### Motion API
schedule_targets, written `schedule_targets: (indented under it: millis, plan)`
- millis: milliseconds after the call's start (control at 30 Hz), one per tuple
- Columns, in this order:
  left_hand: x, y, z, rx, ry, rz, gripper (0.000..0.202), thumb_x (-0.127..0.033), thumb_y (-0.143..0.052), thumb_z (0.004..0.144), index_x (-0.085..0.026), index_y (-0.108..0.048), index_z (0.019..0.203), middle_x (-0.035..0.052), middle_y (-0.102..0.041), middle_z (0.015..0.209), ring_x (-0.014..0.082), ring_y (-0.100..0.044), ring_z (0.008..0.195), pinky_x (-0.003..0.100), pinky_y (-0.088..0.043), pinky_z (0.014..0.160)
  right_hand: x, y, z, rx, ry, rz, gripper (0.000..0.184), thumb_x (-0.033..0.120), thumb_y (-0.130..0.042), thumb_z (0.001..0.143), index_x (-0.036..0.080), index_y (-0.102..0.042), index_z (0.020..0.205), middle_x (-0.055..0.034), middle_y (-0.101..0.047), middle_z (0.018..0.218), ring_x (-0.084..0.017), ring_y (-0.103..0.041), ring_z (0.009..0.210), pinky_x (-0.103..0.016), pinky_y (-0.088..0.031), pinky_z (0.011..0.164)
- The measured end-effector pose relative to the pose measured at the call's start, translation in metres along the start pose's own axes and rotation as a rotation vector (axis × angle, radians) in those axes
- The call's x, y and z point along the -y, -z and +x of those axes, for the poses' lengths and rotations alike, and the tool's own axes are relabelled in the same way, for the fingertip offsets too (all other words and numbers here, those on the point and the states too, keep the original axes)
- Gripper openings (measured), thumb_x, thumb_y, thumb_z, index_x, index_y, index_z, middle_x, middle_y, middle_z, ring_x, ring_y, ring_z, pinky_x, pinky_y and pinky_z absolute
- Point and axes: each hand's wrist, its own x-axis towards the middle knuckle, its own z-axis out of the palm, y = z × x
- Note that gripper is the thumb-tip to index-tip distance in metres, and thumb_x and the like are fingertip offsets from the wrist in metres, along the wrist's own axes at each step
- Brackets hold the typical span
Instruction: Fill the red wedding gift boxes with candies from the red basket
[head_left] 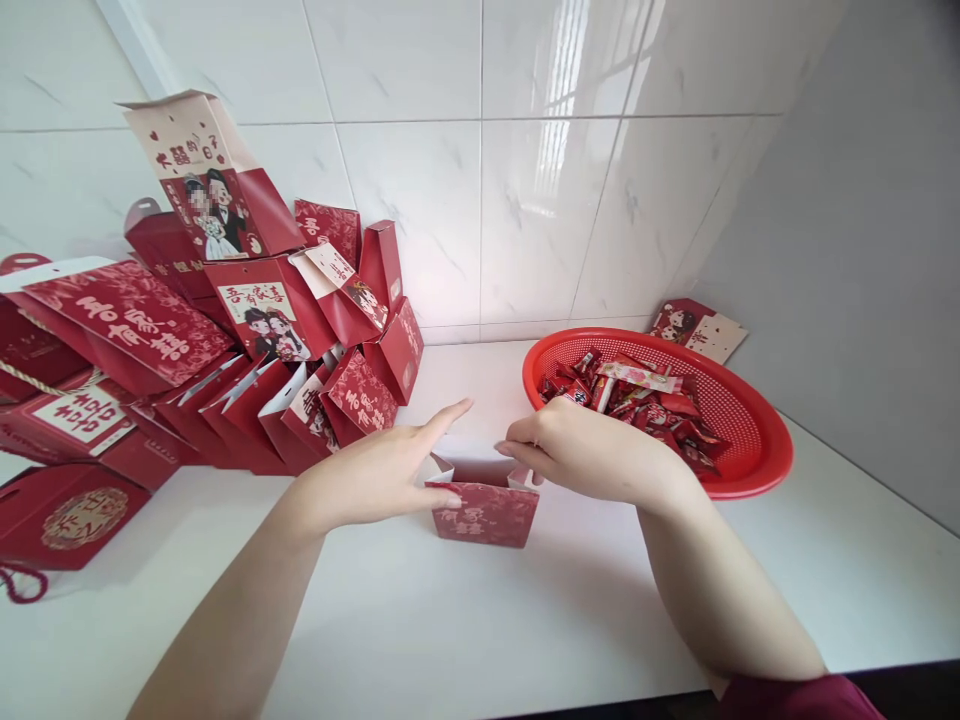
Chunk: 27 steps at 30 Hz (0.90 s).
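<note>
A small red gift box (486, 516) with pale lettering stands on the white counter in front of me, its top open and its white-lined side flaps raised. My left hand (375, 475) is at the box's left side. One digit lies against the front panel while another stretches out above the opening. My right hand (600, 450) hangs over the right end of the opening, close to the right flap, with fingertips drawn together. What those fingertips hold, if anything, is hidden. Beside the right hand, wrapped red sweets (637, 395) fill part of a red plastic basket (769, 435).
Many red gift boxes are piled at the left; a tall box with a cartoon couple (217, 190) leans on top. A flat printed carton (701, 330) lies behind the basket. White tiles (420, 220) line the back, and a grey panel (862, 250) closes the right side.
</note>
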Motion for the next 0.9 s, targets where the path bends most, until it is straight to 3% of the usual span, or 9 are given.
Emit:
schedule_targets:
  millis: [100, 200, 333, 433, 567, 733, 900]
  plan:
    - [-0.004, 0.004, 0.0, -0.124, 0.007, 0.021, 0.092, -0.053, -0.061, 0.082, -0.035, -0.008, 0.155, 0.0024, -0.067, 0.092, 0.0201, -0.063, 0.074, 0.025, -0.041, 0.064, 0.0, 0.0, 0.0, -0.125, -0.065, 0.031, 0.04, 0.027, -0.038, 0.101, 0.016, -0.061, 0.07, -0.0015, -0.057, 0.058, -0.011, -0.043, 0.049, -0.026, -0.029, 0.054]
    - [-0.003, 0.007, -0.002, -0.195, 0.03, 0.022, 0.102, -0.06, -0.063, 0.078, -0.032, -0.004, 0.156, 0.0016, -0.066, 0.085, 0.0205, -0.063, 0.074, 0.024, -0.041, 0.062, -0.001, 0.001, 0.0, -0.215, -0.079, 0.081, 0.037, 0.027, -0.039, 0.101, 0.015, -0.065, 0.077, -0.0048, -0.063, 0.068, -0.013, -0.051, 0.058, -0.026, -0.032, 0.058]
    - [0.006, 0.005, 0.0, -0.071, -0.03, -0.022, 0.086, -0.062, -0.053, 0.084, -0.034, -0.014, 0.155, 0.0078, -0.065, 0.122, 0.0225, -0.065, 0.092, 0.027, -0.045, 0.077, -0.003, 0.001, 0.0, -0.037, -0.013, 0.109, 0.037, 0.024, -0.044, 0.098, 0.017, -0.063, 0.067, -0.0015, -0.062, 0.063, -0.011, -0.049, 0.055, -0.026, -0.032, 0.058]
    - [0.014, 0.001, 0.003, 0.039, -0.034, -0.005, 0.068, -0.057, -0.045, 0.091, -0.034, -0.028, 0.152, 0.0075, -0.061, 0.132, 0.0248, -0.064, 0.105, 0.029, -0.045, 0.085, -0.004, -0.001, -0.001, 0.051, 0.028, 0.116, 0.038, 0.021, -0.043, 0.096, 0.017, -0.061, 0.064, -0.0001, -0.06, 0.061, -0.01, -0.046, 0.051, -0.025, -0.032, 0.058]
    - [0.016, 0.0, 0.005, 0.033, -0.053, 0.021, 0.061, -0.051, -0.044, 0.093, -0.037, -0.031, 0.15, 0.004, -0.058, 0.137, 0.0252, -0.061, 0.114, 0.03, -0.045, 0.089, -0.004, 0.001, -0.002, 0.034, 0.028, 0.105, 0.038, 0.02, -0.041, 0.096, 0.017, -0.06, 0.063, -0.0003, -0.061, 0.062, -0.01, -0.045, 0.052, -0.026, -0.032, 0.059]
    - [0.015, 0.0, 0.005, 0.042, -0.09, 0.046, 0.065, -0.05, -0.053, 0.088, -0.036, -0.034, 0.149, 0.0029, -0.055, 0.14, 0.0271, -0.06, 0.117, 0.031, -0.046, 0.091, -0.005, 0.002, -0.002, 0.023, 0.011, 0.063, 0.039, 0.02, -0.04, 0.097, 0.018, -0.058, 0.063, -0.0005, -0.06, 0.062, -0.011, -0.044, 0.052, -0.026, -0.03, 0.057]
    - [0.013, 0.002, 0.004, 0.004, -0.084, 0.056, 0.066, -0.051, -0.054, 0.088, -0.035, -0.034, 0.149, 0.0009, -0.051, 0.144, 0.0283, -0.056, 0.123, 0.031, -0.047, 0.092, -0.006, 0.001, -0.002, -0.03, 0.023, 0.044, 0.036, 0.02, -0.041, 0.097, 0.018, -0.061, 0.067, -0.0013, -0.064, 0.069, -0.012, -0.051, 0.059, -0.025, -0.032, 0.059]
